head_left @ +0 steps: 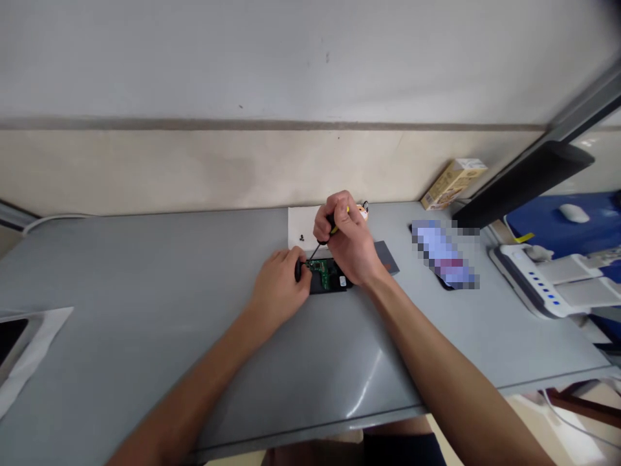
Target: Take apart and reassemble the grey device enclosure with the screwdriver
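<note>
A black electronic device with a green circuit board lies open-faced on the grey table. My left hand grips its left end, thumb in front and fingers behind. A rounded black part shows between those fingers. In my right hand, wrapped in a fist, is a screwdriver with a black and yellow handle. Its shaft slants down to the board's upper left; whether the tip touches a screw is too small to tell. Small black pieces, perhaps screws, rest on white paper behind the device.
A dark grey flat piece lies right of the device, partly behind my right wrist. Farther right are a phone, a box by the wall and a white power strip with plugs. A white sheet sits far left.
</note>
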`<state>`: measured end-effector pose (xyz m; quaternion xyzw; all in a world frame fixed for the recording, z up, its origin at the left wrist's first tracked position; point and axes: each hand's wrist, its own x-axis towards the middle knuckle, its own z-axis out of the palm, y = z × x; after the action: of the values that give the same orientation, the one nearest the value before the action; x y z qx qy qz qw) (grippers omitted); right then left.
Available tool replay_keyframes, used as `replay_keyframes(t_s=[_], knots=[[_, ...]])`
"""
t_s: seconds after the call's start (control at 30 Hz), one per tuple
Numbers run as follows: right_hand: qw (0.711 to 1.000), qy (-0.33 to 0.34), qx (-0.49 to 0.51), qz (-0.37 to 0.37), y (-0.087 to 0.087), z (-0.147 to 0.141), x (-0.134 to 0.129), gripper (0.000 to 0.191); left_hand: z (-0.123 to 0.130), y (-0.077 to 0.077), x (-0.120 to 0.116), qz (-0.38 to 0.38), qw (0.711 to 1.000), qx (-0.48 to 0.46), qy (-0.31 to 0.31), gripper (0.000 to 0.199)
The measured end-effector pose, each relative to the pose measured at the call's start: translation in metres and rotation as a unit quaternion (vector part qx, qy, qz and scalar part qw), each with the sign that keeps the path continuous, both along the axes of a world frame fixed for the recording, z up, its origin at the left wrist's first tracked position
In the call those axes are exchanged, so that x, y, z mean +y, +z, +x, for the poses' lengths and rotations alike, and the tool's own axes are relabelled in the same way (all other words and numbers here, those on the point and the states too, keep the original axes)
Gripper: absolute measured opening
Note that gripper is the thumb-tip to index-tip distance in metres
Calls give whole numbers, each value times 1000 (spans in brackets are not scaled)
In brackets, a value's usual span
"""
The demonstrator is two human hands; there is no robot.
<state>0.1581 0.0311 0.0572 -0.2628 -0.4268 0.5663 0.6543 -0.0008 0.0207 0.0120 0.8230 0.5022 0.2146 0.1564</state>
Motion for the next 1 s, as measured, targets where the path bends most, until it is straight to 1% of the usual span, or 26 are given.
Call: replay_keyframes(t_s=[0.13, 0.23, 0.3, 0.37, 0.53, 0.6, 0.7, 0.73, 0.83, 0.93, 1.0], knots=[[1000, 3, 6, -11, 2, 3, 0, 35, -2, -2, -1, 5, 1000, -23, 3, 8], [1000, 18, -3, -3, 3, 6, -1, 37, -5, -5, -1, 8, 999, -44, 8, 11], [1000, 18, -23, 10, 2, 7, -1, 32, -6, -7, -1, 9, 998, -57, 2, 13], [999, 7, -41, 19, 0, 7, -1, 30, -7, -8, -1, 10, 998, -64, -7, 14], [994, -51, -94, 35, -3, 2, -1, 40, -8, -9, -2, 23, 998, -59, -20, 12], [995, -52, -82, 35, -2, 1, -1, 40, -8, -8, -2, 26, 998, -55, -21, 12], [999, -24, -32, 10, 2, 2, -1, 46, -9, -7, -3, 29, 998, -52, -24, 11], [999, -19, -25, 3, 2, 2, -1, 45, -9, -7, -3, 31, 998, -51, -25, 11], [999, -21, -25, 6, 1, 3, -1, 38, -9, -7, -3, 36, 998, -50, -25, 12], [999, -30, -40, 12, -4, 2, 0, 41, -9, -8, -4, 35, 998, -45, -24, 11], [997, -49, -60, 10, -7, 1, 1, 45, -10, -9, -4, 36, 998, -43, -27, 10]])
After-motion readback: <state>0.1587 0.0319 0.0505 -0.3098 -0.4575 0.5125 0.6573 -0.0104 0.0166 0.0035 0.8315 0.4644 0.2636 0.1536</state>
